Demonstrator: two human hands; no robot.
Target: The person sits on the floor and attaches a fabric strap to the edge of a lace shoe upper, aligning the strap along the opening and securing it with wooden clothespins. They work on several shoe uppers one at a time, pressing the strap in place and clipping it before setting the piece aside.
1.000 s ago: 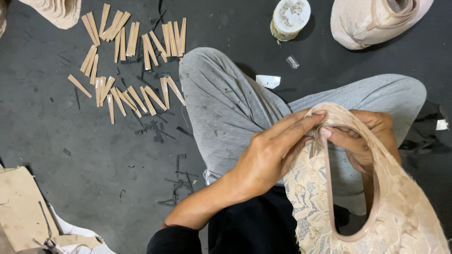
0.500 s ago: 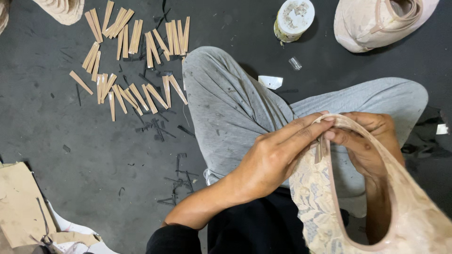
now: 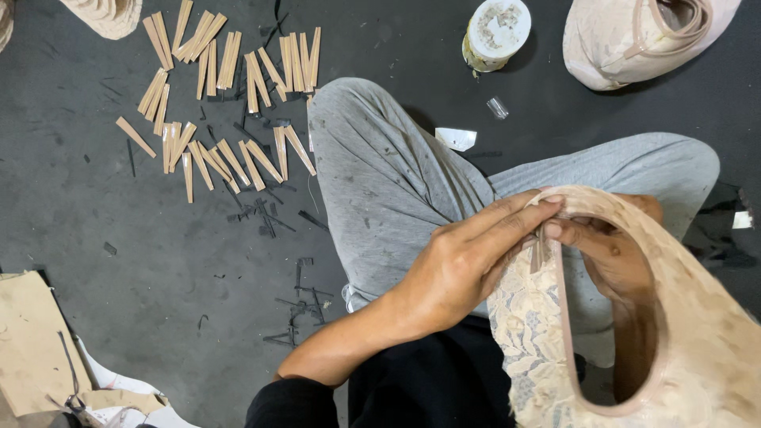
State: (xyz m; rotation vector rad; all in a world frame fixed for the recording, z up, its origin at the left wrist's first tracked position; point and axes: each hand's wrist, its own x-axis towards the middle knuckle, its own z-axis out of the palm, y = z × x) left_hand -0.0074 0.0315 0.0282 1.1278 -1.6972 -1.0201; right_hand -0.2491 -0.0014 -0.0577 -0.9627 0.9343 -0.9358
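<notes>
I sit on a dark floor in grey trousers with a beige lace shoe upper (image 3: 682, 333) on my lap. My left hand (image 3: 468, 261) pinches the pink trim at the top of its opening rim with fingers pressed together. My right hand (image 3: 610, 246) reaches inside the opening, thumb against the same spot of the rim, partly hidden by the lace. A short strip of trim hangs down between both thumbs.
Many tan wedge-shaped strips (image 3: 222, 103) lie spread on the floor at upper left. A round white tin (image 3: 495, 32) stands at the top, beside another beige shoe upper (image 3: 642, 40). Cardboard pieces (image 3: 32, 341) lie at lower left. Small scraps dot the floor.
The shoe upper has turned and dropped slightly, showing more of its opening. Both hands stay pinched on the rim's top; my right hand has slid deeper inside.
</notes>
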